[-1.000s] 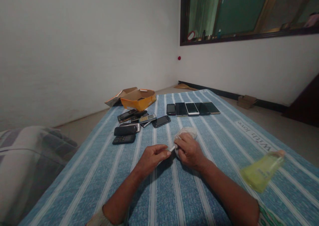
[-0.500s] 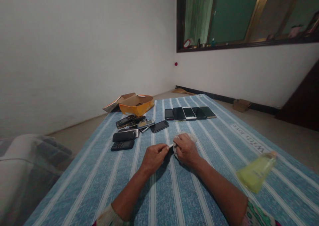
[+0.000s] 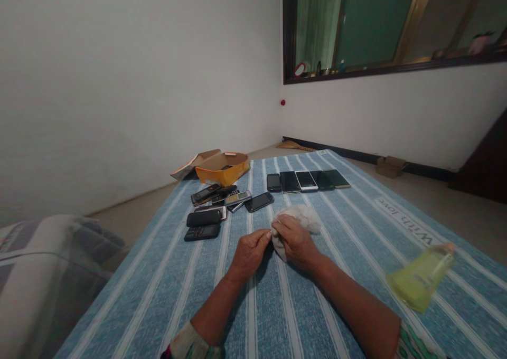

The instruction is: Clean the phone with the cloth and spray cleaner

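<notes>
Counts:
- Hands: two, left hand (image 3: pixel 249 254) and right hand (image 3: pixel 297 242).
- White cloth (image 3: pixel 304 216): one.
- Touchscreen phones (image 3: pixel 306 181): six, five in a row plus one loose phone (image 3: pixel 259 202).
- Phone pile (image 3: pixel 209 206): roughly six handsets, mostly keypad types; overlap hides the exact number.
- Yellow-green plastic bottle (image 3: pixel 420 279): one, blurred.
- Orange cardboard box (image 3: pixel 222 171): one.
- Small cardboard box (image 3: pixel 391 167): one, on the floor.
- Red wall dot (image 3: pixel 282 102): one.
</notes>
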A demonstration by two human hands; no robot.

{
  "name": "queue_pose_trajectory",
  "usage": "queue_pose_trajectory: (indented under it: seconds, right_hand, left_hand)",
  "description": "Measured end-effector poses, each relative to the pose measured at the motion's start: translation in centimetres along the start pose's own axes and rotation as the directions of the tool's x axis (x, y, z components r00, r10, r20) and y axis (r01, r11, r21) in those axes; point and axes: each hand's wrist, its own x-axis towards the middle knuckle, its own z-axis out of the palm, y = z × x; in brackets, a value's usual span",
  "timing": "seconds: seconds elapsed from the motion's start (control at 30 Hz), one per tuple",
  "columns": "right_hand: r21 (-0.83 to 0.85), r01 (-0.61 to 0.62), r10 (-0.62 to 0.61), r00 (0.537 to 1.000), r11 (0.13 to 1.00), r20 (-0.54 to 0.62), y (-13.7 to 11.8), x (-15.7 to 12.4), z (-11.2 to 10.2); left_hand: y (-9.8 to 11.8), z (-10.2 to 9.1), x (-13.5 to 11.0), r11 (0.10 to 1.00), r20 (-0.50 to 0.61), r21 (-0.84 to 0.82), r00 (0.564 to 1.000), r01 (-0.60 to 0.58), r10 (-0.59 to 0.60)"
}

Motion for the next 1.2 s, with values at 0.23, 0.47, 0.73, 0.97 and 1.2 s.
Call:
queue_pose_trajectory:
  seconds: [0.23,0.47,0.73,0.97,1.2]
  right_hand:
    - [-0.073,-0.048,0.044,0.998,0.996,-0.051,1.3,-0.5,-0.4]
    - [-0.101,0.048,-0.054,0.997,0.994,-0.053,-0.3,-0.6,1.1]
    - [-0.108,-0.042,0.034,0.996,0.993,-0.077,1.0,-0.4,0.4]
    - [-0.107,-0.188,0.164,0.965,0.976,-0.207,3.2,-0.7,-0.6]
    - [0.037,-0.178,0.181,0.944,0.983,-0.274,1.3,0.2,-1.4]
  left_hand:
    - [-0.2,0.1,-0.1,0.996,0.014,0.086,1.0,-0.019,0.018]
    - [0.2,0.1,0.1,0.999,0.006,0.051,1.0,-0.016,0.016]
    - [0.2,0.1,0.1,0.995,0.009,0.097,1.0,-0.011,0.011]
    - [0.3,0.1,0.0,0.994,0.013,0.109,1.0,0.016,-0.017]
    - [0.0,0.1,0.3,0.996,-0.014,0.079,0.999,0.031,-0.03]
